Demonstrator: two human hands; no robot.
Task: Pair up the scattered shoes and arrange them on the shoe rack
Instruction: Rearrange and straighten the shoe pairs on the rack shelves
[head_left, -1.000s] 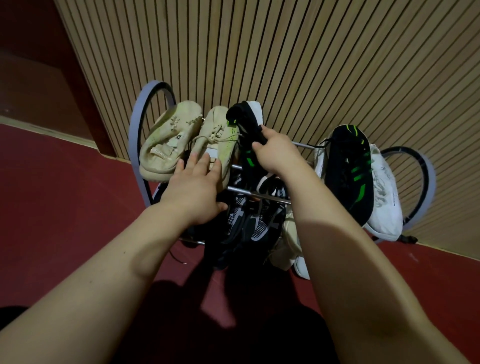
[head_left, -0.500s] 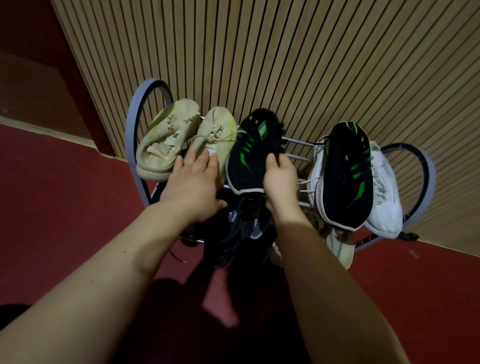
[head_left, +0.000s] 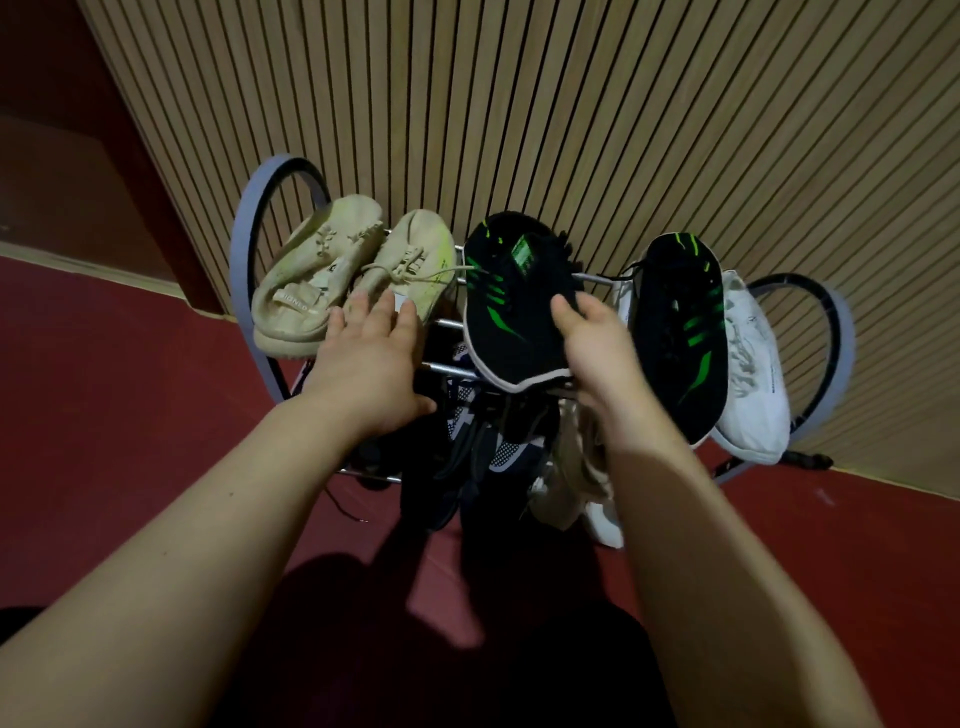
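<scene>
**Shoe rack, top tier: black-green shoe being seated**

Item: black shoe, knit upper, green stripes on the side, green tongue patch, white sole edge. Lies on the top bars of the rack, toe toward the slatted wall, between the beige pair and its mate.

Mate: same black-green pattern, lying over a white shoe at the rack's right end.

Lower tier: dark mesh shoes and pale shoes, heaped; details unclear.

Hands: right hand grips the black shoe's heel side, thumb on the upper. Left hand is spread flat, fingertips against the right beige shoe.

Change: one second ago the black shoe was held upright, sole showing; half a second ago it was already flat. Left hand stays on the beige shoe.

Floor: red.
</scene>
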